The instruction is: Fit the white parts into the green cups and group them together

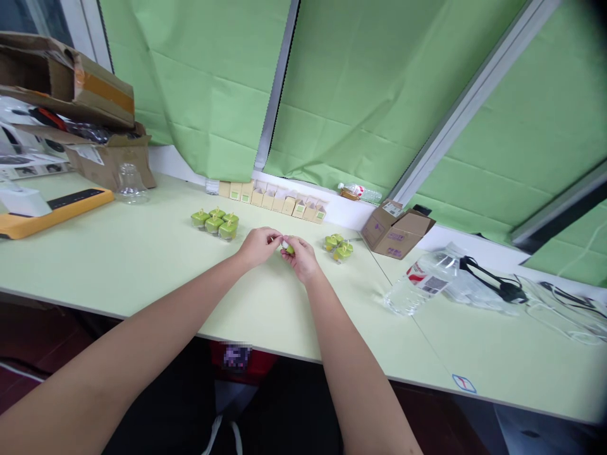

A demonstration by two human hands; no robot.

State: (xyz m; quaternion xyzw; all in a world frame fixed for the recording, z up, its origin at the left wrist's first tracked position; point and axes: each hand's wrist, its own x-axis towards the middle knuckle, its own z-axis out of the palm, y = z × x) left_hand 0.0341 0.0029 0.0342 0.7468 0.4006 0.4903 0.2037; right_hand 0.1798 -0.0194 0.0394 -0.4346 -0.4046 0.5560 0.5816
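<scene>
Over the middle of the table, my right hand (302,259) is closed around a small green-lidded container (289,249), mostly hidden by the fingers. My left hand (258,246) pinches at its left edge, thumb and fingertips meeting the right hand's fingers; the exact part gripped is too small to make out. To the left stands a cluster of several like containers (214,224), clear cups with green lids and little yellowish loops on top. A smaller group of such containers (342,251) sits to the right of my right hand.
Along the wall runs a row of small kraft paper boxes (268,200). A cardboard box (397,231) and a large water bottle (424,282) stand to the right, near cables (564,309). At left are a yellow-orange device (71,210), a clear plastic vessel (131,184) and stacked cartons (107,91).
</scene>
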